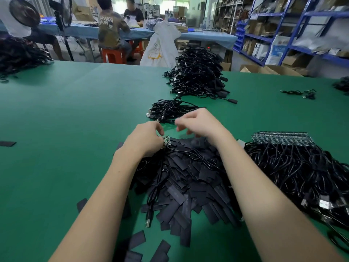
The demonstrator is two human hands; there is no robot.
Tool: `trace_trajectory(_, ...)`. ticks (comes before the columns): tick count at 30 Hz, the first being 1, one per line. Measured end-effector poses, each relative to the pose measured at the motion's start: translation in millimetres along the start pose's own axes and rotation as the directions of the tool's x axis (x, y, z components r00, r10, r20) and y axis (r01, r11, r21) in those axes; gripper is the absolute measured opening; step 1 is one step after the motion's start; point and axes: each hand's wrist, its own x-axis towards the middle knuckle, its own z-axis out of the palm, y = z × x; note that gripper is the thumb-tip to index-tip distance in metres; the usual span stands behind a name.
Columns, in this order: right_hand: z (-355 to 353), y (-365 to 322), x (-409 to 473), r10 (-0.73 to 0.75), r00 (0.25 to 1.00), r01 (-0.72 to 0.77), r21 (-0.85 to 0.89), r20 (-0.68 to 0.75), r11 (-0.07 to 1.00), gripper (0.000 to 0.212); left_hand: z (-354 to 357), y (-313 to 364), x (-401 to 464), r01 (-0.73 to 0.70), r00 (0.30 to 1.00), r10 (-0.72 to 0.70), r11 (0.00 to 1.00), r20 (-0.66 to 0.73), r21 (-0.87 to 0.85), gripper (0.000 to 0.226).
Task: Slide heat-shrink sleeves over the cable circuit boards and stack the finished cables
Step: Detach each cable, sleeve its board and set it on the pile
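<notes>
Left hand: your left hand (pixel 145 138) is curled around a small green circuit board (pixel 167 142) at the far edge of the sleeve heap, gripping it with the board's end poking out to the right of your fingers.
Board's cable: a thin black cable (pixel 196 155) runs from the board across the top of the heap, and a black USB plug (pixel 148 222) lies at the heap's near-left edge (whether it belongs to this cable is hard to tell).
Right hand: your right hand (pixel 198 122) hangs just above the far side of the heap, fingers loosely bent and blurred; you hold nothing in it that I can make out.
Sleeves: the flat black heat-shrink sleeves (pixel 188 184) lie in a loose heap between your forearms, with a few strays on the green table mat (pixel 66 120) to the left and near you.
Unfinished cables: a bundle of black cables with bare green boards (pixel 283 139) lined up at its far end sits just right of your right forearm.
Small pile: a low pile of black cables (pixel 170 108) lies just beyond your hands.
Tall stack: a high stack of black cables (pixel 198 72) stands farther back, near the table's far edge.
Background: two people sit at a blue table (pixel 207 37) behind; blue shelving (pixel 283 25) holds cardboard boxes on the right.
</notes>
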Motion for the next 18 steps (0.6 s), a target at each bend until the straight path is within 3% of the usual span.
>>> trace_trajectory(3,18,-5,-15,0.002,0.999,0.004,-0.168,0.039,0.986,0.026,-1,3,-2,0.008,1.000,-0.008,0.999,-0.010,-0.036,0.017)
trace_trajectory(7,34,-8,-15,0.060,0.997,-0.068,-0.159,-0.053,0.985,0.044,-4,8,-5,0.015,1.000,-0.015,0.997,0.001,-0.074,0.021)
trace_trajectory(9,38,-6,-14,0.093,0.994,-0.102,-0.154,-0.062,0.983,0.042,-5,9,-5,0.027,1.000,-0.026,0.997,0.005,-0.068,0.024)
trace_trajectory(14,32,-3,-20,0.043,0.997,-0.041,0.036,-0.063,0.999,0.014,-3,8,-2,0.020,0.995,-0.032,0.991,-0.095,-0.130,0.013)
trace_trajectory(18,17,0,-36,0.050,0.998,-0.034,0.394,-0.031,0.919,0.010,-3,12,-1,-0.042,0.967,-0.026,0.966,-0.255,-0.256,0.019)
